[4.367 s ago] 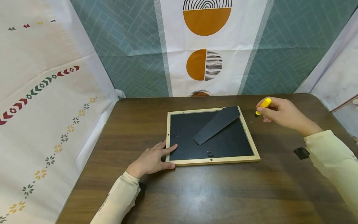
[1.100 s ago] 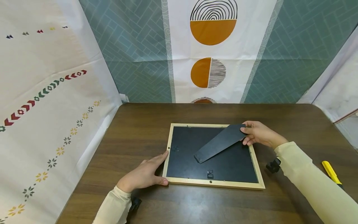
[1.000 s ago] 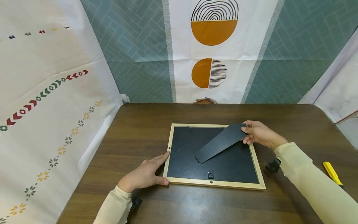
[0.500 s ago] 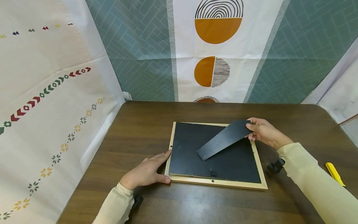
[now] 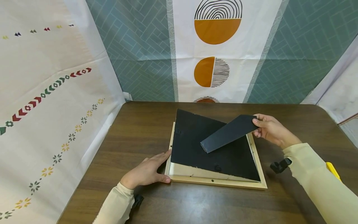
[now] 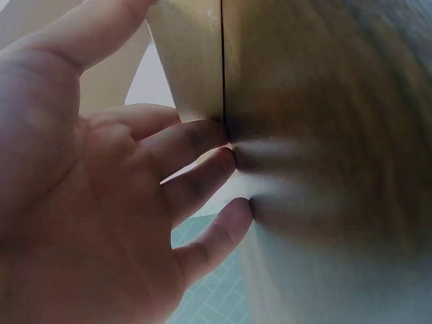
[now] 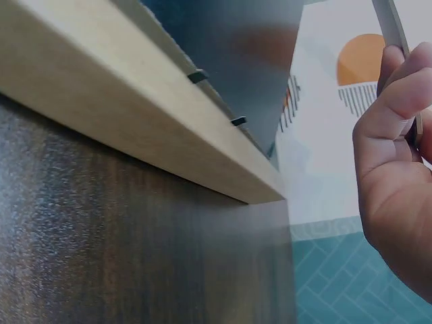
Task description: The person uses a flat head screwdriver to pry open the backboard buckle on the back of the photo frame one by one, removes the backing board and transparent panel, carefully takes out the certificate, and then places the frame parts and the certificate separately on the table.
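Observation:
A light wooden picture frame (image 5: 215,182) lies back up on the table. Its black backing board (image 5: 187,137) tilts up out of it, raised at the far left, with the front right corner low in the frame. My right hand (image 5: 269,129) pinches the wide top end of the black stand leg (image 5: 227,133) attached to the board. At the frame's front left corner, my left hand (image 5: 146,171) rests with fingers along the left side and thumb at the front rail. In the left wrist view, its fingertips (image 6: 226,158) touch the table beside the frame.
A yellow-handled tool (image 5: 332,171) lies on the brown table (image 5: 195,205) at the right, partly behind the right sleeve. Small dark tabs (image 7: 197,76) stick out along the frame's inner edge. A patterned cloth (image 5: 139,46) hangs behind the table.
The right hand, after laying down the yellow-handled tool, took hold of the stand leg and moved it up and right. The backing board has lifted out of the frame, baring a pale layer below.

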